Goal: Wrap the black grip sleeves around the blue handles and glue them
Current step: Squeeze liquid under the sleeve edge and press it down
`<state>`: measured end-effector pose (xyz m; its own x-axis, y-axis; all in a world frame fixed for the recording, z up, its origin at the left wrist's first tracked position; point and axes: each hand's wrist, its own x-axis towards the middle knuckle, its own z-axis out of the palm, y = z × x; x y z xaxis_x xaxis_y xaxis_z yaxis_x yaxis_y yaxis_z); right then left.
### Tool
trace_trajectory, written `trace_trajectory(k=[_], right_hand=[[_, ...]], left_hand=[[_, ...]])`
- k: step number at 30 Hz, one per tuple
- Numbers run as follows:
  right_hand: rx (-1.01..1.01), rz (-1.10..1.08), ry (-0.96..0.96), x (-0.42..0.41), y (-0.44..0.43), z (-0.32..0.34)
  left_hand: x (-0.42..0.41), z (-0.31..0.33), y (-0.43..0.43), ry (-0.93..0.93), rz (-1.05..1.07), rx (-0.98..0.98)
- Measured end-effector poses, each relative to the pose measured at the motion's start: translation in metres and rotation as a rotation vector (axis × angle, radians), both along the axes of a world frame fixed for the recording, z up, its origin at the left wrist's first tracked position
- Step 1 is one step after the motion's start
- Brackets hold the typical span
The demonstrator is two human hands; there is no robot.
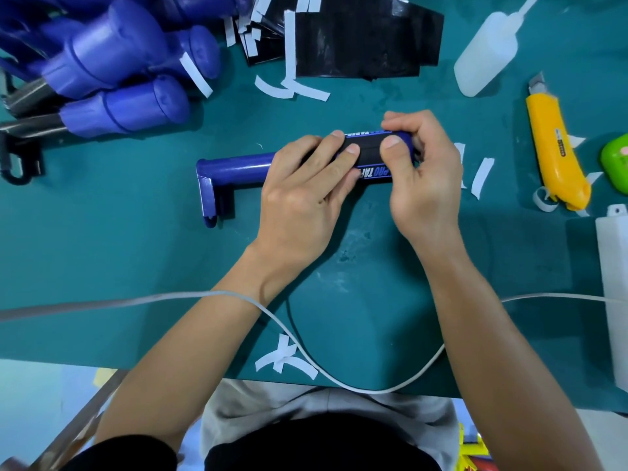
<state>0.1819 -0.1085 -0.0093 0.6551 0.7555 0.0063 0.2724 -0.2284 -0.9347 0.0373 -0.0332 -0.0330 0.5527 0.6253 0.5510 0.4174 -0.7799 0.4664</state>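
Observation:
A blue handle (238, 168) lies across the middle of the green mat, its bent bracket end at the left. A black grip sleeve (368, 153) with printed lettering is wrapped around its right part. My left hand (306, 188) grips the handle from below, with fingers curled over the sleeve's left portion. My right hand (424, 171) grips the right end, thumb pressing on the sleeve near its seam. A stack of black sleeve sheets (360, 39) lies at the top centre. The glue bottle (486, 59) lies at the top right.
A pile of blue handles (112, 62) fills the top left. White backing strips (292, 90) are scattered around. A yellow utility knife (554, 147) lies at the right, beside a green object (615, 161) and a white box (615, 283). A white cable (306, 358) crosses the near edge.

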Motion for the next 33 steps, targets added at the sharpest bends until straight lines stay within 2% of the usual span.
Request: trace_trajectory(k=[5,8,9,11,13,15,20,23,25,26,30,31,33], right_hand=[[0.029,-0.016,0.067,0.005,-0.002,-0.005],[-0.004,0.072,0.117,0.013,-0.006,-0.004],[-0.053,0.152,0.135,0.018,-0.008,-0.003],[-0.134,0.271,0.118,0.025,-0.013,-0.003],[-0.115,0.278,0.12,0.029,-0.014,-0.006],[-0.062,0.27,0.173,0.03,-0.011,-0.006],[0.198,0.081,0.519,0.027,-0.006,0.005],[0.177,0.032,0.619,0.019,0.0,0.003],[0.194,0.002,0.743,0.018,0.002,0.001],[0.21,-0.019,0.821,0.02,0.004,0.0],[0.23,-0.061,1.086,0.035,0.011,-0.002],[0.227,-0.029,1.133,0.036,0.012,-0.003],[0.207,0.057,1.177,0.036,0.012,-0.002]], left_hand=[[0.0,0.003,-0.002,0.011,0.001,0.006],[-0.005,0.012,0.006,0.029,-0.043,-0.12],[-0.008,0.019,0.011,0.069,-0.068,-0.217],[-0.015,0.031,0.022,0.263,-0.106,-0.364],[-0.02,0.044,0.033,0.529,-0.072,-0.305],[-0.028,0.052,0.044,0.711,-0.021,-0.249],[-0.026,0.081,0.054,0.796,-0.069,-0.501],[-0.008,0.088,0.034,0.822,-0.142,-0.515],[-0.004,0.084,0.017,0.8,-0.172,-0.492],[-0.006,0.081,0.012,0.739,-0.175,-0.54],[-0.01,0.069,0.025,0.272,-0.319,-1.194],[-0.006,0.062,0.029,0.169,-0.328,-1.24],[0.008,0.049,0.029,0.061,-0.29,-1.159]])
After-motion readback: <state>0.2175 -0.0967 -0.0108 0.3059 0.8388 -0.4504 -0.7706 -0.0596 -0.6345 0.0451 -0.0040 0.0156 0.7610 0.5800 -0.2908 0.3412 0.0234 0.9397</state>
